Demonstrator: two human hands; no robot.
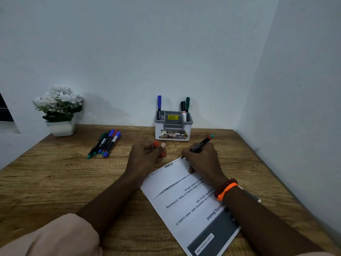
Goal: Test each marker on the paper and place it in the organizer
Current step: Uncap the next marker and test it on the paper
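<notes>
My right hand (202,160) grips a black marker with a red band (200,145), its tip touching the far corner of the printed paper (184,200). Blue and black zigzag test marks run along the paper's far edge. My left hand (145,157) holds the marker's red cap (156,143) between its fingers, just left of the paper. The white and grey organizer (173,126) stands at the back by the wall; a blue marker (159,104), a black marker (183,109) and a green marker (187,106) stand in it. Several loose markers (105,143) lie to the left.
A white pot of white flowers (60,109) stands at the back left corner of the wooden table (55,182). Walls close the table off at the back and along the right side.
</notes>
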